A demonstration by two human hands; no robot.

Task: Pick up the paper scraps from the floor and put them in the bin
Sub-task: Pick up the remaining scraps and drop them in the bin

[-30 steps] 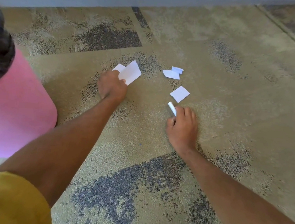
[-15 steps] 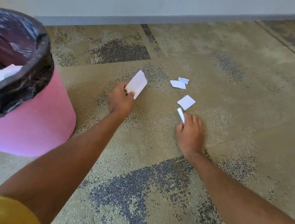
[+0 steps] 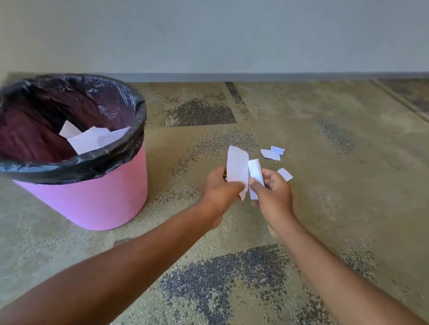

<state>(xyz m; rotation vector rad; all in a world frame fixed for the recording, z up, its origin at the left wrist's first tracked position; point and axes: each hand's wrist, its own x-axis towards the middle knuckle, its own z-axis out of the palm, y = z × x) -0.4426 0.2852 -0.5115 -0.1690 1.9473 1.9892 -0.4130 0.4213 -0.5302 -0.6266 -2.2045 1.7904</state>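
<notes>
My left hand (image 3: 220, 190) grips a large white paper scrap (image 3: 237, 167) held upright above the carpet. Right beside it, my right hand (image 3: 274, 191) pinches a smaller folded white scrap (image 3: 255, 175); the two papers touch or overlap. A pink bin (image 3: 88, 198) with a black liner stands to the left, with several white scraps (image 3: 91, 138) inside it. On the carpet beyond my hands lie three more scraps: two small ones together (image 3: 271, 153) and a square one (image 3: 285, 174) partly hidden behind my right hand.
A patterned beige and grey carpet (image 3: 224, 279) covers the floor. A pale wall with a grey skirting board (image 3: 267, 76) runs across the back, close behind the bin and the scraps.
Both hands have lifted off the carpet with their scraps and come together in the air. The view has risen, showing the whole bin.
</notes>
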